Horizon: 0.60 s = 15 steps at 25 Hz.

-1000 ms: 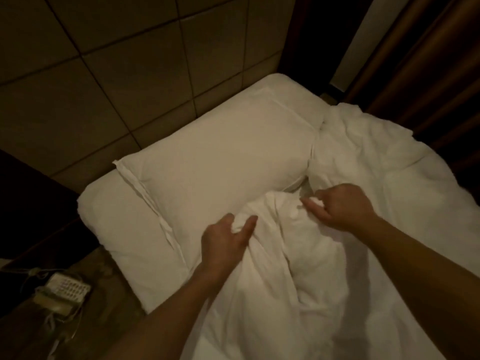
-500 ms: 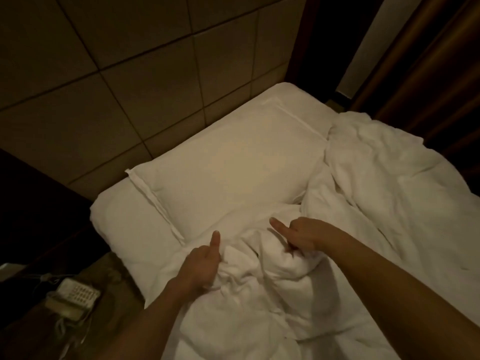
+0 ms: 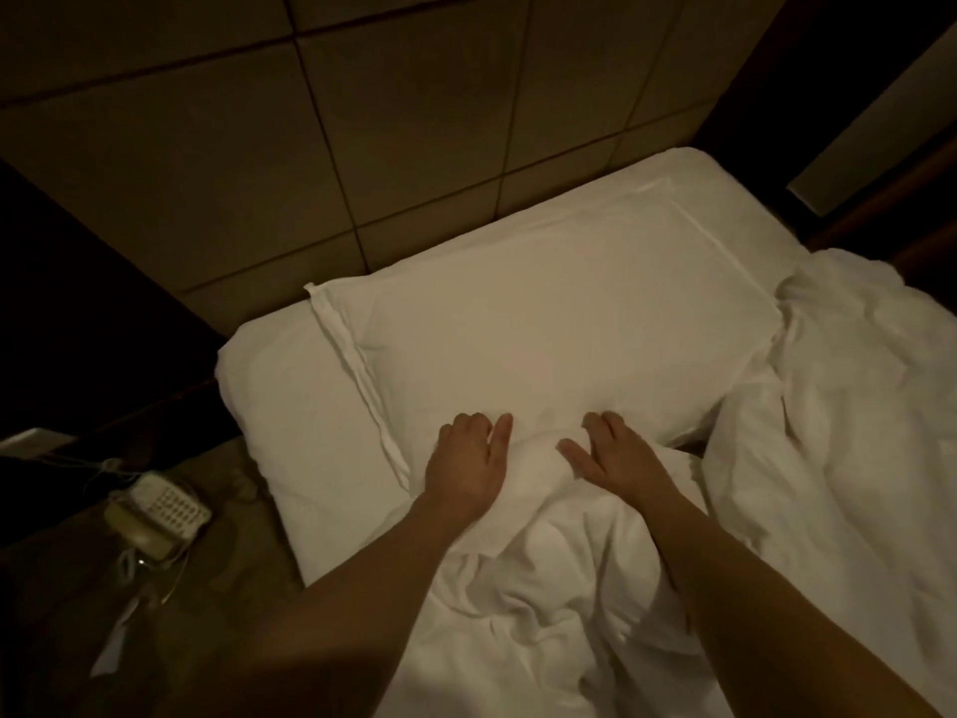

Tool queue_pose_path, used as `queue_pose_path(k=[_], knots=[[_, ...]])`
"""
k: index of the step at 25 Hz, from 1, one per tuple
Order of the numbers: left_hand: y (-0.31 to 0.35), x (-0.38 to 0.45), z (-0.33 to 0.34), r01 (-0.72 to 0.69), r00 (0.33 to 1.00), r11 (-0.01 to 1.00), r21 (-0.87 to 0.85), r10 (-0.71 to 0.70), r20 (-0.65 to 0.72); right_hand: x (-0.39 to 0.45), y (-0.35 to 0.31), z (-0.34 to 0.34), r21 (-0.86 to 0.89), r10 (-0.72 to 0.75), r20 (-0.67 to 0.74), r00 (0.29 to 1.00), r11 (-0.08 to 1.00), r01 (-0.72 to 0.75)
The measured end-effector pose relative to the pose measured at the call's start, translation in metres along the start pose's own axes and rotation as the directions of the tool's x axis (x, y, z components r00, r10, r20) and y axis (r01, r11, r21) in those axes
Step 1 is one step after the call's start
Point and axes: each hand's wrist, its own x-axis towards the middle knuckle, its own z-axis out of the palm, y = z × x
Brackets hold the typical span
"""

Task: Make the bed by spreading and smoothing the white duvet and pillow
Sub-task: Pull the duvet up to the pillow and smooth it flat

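A white pillow lies flat at the head of the bed, against the tiled wall. The white duvet is crumpled over the right and near part of the bed, and its bunched top edge reaches the pillow's near side. My left hand and my right hand sit side by side on that bunched edge. Their fingers curl over the fabric and both thumbs point inward. The fingertips are hidden in the folds.
The white fitted sheet shows bare at the left of the pillow. A pale telephone with a cord sits on the brown bedside surface at the left. The tiled wall backs the bed, and a dark curtain hangs at top right.
Both hands have carried the bunched duvet edge up toward the pillow and now rest on it at the pillow's near side. The view has shifted closer to the head of the bed.
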Motion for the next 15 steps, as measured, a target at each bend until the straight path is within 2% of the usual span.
queue_pose_path(k=[3,6,9,11,13,15], knots=[[0.012,-0.003,0.013,0.023,0.996,0.997,0.069,-0.028,0.083,0.000,0.000,0.010,-0.125,0.004,0.076,0.997,0.992,0.005],[0.015,-0.003,0.019,0.077,0.970,0.996,0.041,-0.085,0.226,-0.003,-0.004,-0.001,-0.141,-0.022,0.108,0.994,0.989,0.037],[0.021,-0.011,0.008,0.146,0.916,0.989,-0.028,-0.124,0.380,-0.019,-0.003,-0.016,-0.206,-0.041,0.121,0.992,0.976,0.065],[0.040,-0.011,-0.015,0.069,0.937,0.997,-0.036,-0.053,0.346,-0.025,-0.005,-0.044,-0.294,-0.127,0.006,0.992,0.948,0.123],[0.070,-0.003,-0.054,-0.026,0.982,0.999,-0.021,0.030,0.185,-0.018,-0.020,-0.095,-0.391,-0.226,-0.098,0.969,0.904,0.172],[0.098,0.011,-0.100,-0.087,0.996,0.996,-0.027,0.088,0.022,-0.002,-0.050,-0.162,-0.469,-0.346,-0.169,0.923,0.852,0.234]])
